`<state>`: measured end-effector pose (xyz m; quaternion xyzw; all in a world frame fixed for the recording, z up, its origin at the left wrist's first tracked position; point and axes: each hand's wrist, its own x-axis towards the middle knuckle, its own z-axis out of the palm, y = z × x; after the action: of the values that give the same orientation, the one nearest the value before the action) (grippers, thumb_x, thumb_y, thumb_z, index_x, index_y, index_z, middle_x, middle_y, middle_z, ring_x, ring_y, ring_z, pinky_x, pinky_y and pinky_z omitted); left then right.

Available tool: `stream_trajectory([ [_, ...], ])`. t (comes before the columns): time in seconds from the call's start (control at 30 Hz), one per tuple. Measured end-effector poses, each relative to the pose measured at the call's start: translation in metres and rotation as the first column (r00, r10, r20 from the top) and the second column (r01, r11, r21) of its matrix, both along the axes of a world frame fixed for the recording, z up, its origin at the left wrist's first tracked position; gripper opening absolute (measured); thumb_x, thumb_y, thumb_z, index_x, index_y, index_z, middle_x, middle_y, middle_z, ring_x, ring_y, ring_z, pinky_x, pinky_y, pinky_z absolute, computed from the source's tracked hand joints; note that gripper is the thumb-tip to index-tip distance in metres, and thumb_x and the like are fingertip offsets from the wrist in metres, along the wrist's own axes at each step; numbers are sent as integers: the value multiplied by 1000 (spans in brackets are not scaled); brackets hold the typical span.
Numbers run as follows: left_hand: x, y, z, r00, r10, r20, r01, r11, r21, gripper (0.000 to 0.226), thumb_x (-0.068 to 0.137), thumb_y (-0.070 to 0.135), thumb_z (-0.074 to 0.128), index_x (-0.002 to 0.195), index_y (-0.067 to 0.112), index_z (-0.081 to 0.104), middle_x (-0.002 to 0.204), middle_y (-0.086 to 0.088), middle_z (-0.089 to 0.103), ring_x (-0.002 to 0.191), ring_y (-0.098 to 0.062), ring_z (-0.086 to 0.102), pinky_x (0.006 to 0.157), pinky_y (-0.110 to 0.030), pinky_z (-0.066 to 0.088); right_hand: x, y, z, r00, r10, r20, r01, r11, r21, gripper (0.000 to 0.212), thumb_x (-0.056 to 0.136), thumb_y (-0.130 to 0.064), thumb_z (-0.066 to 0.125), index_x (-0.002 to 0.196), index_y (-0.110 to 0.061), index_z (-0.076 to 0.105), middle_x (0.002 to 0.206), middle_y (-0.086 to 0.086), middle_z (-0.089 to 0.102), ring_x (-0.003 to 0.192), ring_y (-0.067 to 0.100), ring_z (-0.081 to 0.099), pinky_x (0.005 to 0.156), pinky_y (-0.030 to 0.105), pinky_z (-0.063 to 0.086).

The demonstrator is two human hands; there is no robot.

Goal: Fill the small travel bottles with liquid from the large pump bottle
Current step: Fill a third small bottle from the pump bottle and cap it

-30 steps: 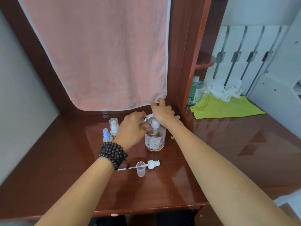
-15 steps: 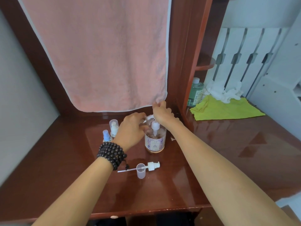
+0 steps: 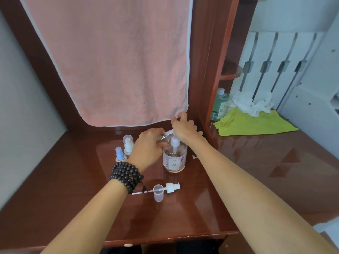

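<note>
The large clear pump bottle with a floral label and white pump stands on the wooden desk. My left hand grips a small clear travel bottle, tilted with its open threaded neck at the pump's spout. My right hand rests on top of the pump head, fingers spread. Two capped small bottles, one with a blue top and one with a white top, stand left of my left hand. A removed white spray pump with tube and a clear cap lie in front.
A pink towel hangs behind the bottles. Right of a wooden upright lie a green bottle, a yellow-green cloth and crumpled white tissue. The desk's front edge is near me.
Both hands stay at the pump bottle; my right hand's fingers shifted slightly on the pump head. The view moved a little.
</note>
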<state>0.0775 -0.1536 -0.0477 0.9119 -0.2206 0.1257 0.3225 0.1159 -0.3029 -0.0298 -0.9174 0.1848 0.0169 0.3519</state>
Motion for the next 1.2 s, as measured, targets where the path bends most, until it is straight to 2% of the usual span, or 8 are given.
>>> stream_trajectory([
  [0.17, 0, -4, -12, 1000, 7, -1, -7, 1000, 20, 16, 85, 13, 68, 101, 16, 64, 94, -1, 66, 90, -21, 60, 78, -36, 49, -3, 4, -19, 998, -54, -21, 54, 999, 5, 33, 107, -44, 20, 130, -31, 41, 141, 11, 45, 130, 34, 40, 106, 52, 23],
  [0.37, -5, -1, -3, 1000, 5, -7, -5, 998, -56, 19, 86, 11, 68, 104, 11, 65, 96, -5, 67, 92, -22, 60, 81, -37, 48, -2, 3, -5, 1000, -29, -7, 29, 999, 25, 46, 106, -52, 17, 142, -30, 33, 146, 13, 41, 134, 36, 38, 109, 53, 21],
  [0.5, -2, 0, 1, 1000, -10, 3, 10, 999, -50, 18, 84, 10, 68, 101, 13, 65, 92, -3, 69, 87, -22, 60, 79, -36, 47, -2, 1, -3, 999, -32, 10, 31, 999, 37, 45, 106, -50, 15, 146, -33, 28, 147, 14, 39, 135, 36, 37, 109, 53, 20],
  [0.7, -3, -2, -15, 1000, 7, -17, -7, 1000, -25, 18, 84, 12, 70, 101, 16, 65, 93, -1, 68, 87, -19, 59, 77, -32, 45, -2, 3, -22, 998, -58, -29, 59, 998, 30, 39, 106, -43, 18, 137, -34, 39, 142, 10, 47, 130, 34, 41, 106, 54, 22],
  [0.77, -3, 0, -13, 1000, 1, -20, -1, 1000, -28, 18, 84, 12, 69, 101, 18, 65, 94, 0, 69, 89, -19, 60, 79, -33, 47, -1, 5, -19, 998, -52, -34, 53, 998, 22, 40, 105, -44, 17, 135, -31, 40, 142, 11, 46, 130, 34, 41, 106, 54, 22],
  [0.9, 1, 2, -1, 1000, -18, 0, 18, 1000, -17, 19, 84, 11, 68, 102, 17, 64, 95, 1, 68, 91, -20, 61, 81, -39, 50, 0, 2, -3, 999, -34, -24, 35, 999, 31, 50, 105, -51, 14, 148, -31, 30, 149, 14, 40, 137, 37, 36, 109, 54, 21],
  [1.0, 4, 1, -2, 1000, -23, 13, 23, 1000, 5, 18, 83, 10, 67, 98, 18, 63, 93, 1, 68, 89, -20, 61, 79, -41, 51, 1, 1, -4, 999, -36, -31, 36, 999, 19, 48, 106, -49, 14, 149, -33, 28, 149, 14, 40, 137, 37, 36, 109, 54, 21],
  [1.2, 0, -1, -12, 1000, -5, -16, 5, 1000, 18, 21, 85, 11, 66, 106, 14, 65, 99, -2, 66, 92, -19, 59, 79, -30, 44, 2, 6, -22, 996, -67, -57, 67, 998, -3, 40, 107, -43, 18, 139, -33, 39, 145, 11, 44, 134, 34, 38, 108, 54, 21],
])
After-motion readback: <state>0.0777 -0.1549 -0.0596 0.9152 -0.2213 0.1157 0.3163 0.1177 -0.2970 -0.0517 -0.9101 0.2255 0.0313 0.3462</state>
